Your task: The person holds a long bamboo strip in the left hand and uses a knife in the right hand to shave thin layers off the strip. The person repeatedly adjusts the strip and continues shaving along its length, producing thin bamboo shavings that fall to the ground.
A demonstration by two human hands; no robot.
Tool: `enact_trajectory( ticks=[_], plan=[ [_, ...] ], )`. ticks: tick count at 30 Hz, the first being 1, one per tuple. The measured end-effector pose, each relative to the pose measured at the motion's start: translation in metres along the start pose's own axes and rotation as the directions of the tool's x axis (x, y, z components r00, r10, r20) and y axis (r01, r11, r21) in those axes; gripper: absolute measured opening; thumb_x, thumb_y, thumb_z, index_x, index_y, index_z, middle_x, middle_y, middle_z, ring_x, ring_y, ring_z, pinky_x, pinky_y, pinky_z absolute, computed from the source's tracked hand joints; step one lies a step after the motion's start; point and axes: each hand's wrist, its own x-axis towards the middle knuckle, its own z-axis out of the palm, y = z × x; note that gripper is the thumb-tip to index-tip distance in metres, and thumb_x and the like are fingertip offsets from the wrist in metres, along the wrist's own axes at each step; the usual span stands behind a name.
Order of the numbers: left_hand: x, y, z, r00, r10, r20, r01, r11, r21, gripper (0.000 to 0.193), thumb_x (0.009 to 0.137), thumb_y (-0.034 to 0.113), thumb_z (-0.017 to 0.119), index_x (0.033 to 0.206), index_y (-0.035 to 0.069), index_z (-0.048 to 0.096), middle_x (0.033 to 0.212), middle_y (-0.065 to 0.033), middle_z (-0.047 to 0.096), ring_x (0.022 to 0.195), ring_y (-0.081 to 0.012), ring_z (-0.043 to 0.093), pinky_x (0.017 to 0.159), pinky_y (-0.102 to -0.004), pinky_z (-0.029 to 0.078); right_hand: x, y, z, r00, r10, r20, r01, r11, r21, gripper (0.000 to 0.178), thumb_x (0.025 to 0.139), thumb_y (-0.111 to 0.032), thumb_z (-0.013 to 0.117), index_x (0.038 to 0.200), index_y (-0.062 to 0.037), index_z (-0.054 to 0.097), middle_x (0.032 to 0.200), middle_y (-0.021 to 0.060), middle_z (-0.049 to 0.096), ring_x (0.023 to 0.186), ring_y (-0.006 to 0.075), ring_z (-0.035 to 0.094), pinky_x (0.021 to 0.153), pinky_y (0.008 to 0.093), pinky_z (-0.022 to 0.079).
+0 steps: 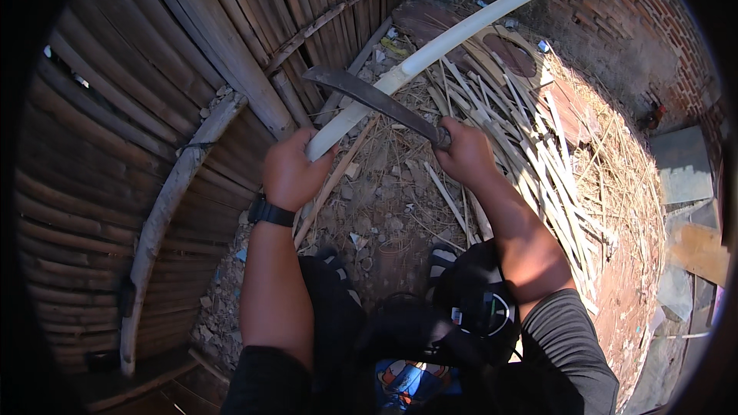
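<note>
My left hand [295,170] is closed round the near end of a long pale bamboo strip [453,34], which reaches away up and to the right. In my right hand [466,152] is the handle end of a machete [377,100] with a dark, worn blade. The blade crosses over the strip a little beyond my left hand, its tip pointing left. From this view I cannot tell whether the blade touches the strip. A black watch [271,211] is on my left wrist.
A wall of bamboo poles [115,131] stands close on my left, with a curved pole [165,215] against it. Many split bamboo strips [530,161] lie piled on the right. A brick wall [615,8] rises at the back right. Flat sheets [684,169] lean at the far right.
</note>
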Motion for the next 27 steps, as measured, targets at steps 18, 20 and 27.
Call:
enact_trajectory(
  ticks=[18, 20, 27],
  plan=[
    [-0.006, -0.008, 0.008, 0.977, 0.01, 0.215, -0.029, 0.996, 0.083, 0.036, 0.077, 0.034, 0.078, 0.096, 0.003, 0.071, 0.077, -0.0186, 0.069, 0.069, -0.0352, 0.067, 0.062, -0.0433, 0.052, 0.003, 0.018, 0.0, 0.981, 0.174, 0.08, -0.177, 0.984, 0.027, 0.032, 0.08, -0.024, 0.07, 0.106, -0.007, 0.063, 0.086, 0.0212, 0.069, 0.085, 0.0403, 0.066, 0.076, 0.0479, 0.052],
    [-0.003, -0.001, 0.009, 0.976, -0.039, 0.212, 0.03, 0.999, 0.044, 0.038, 0.077, 0.035, 0.078, 0.095, 0.002, 0.071, 0.076, -0.0187, 0.068, 0.069, -0.0349, 0.067, 0.062, -0.043, 0.052, 0.008, 0.056, 0.003, 0.943, 0.327, -0.068, -0.306, 0.927, 0.215, 0.034, 0.08, -0.025, 0.071, 0.108, -0.0062, 0.064, 0.089, 0.0223, 0.069, 0.087, 0.0399, 0.067, 0.077, 0.0473, 0.053],
    [-0.004, -0.004, 0.013, 0.978, -0.076, 0.195, 0.059, 0.994, 0.088, 0.036, 0.078, 0.036, 0.077, 0.091, 0.002, 0.069, 0.072, -0.0181, 0.067, 0.066, -0.0324, 0.067, 0.061, -0.0421, 0.051, -0.001, 0.012, -0.004, 0.985, 0.059, 0.164, -0.054, 0.998, -0.038, 0.03, 0.082, -0.025, 0.07, 0.104, -0.0059, 0.065, 0.087, 0.0229, 0.069, 0.086, 0.0399, 0.067, 0.079, 0.0455, 0.052]
  ],
)
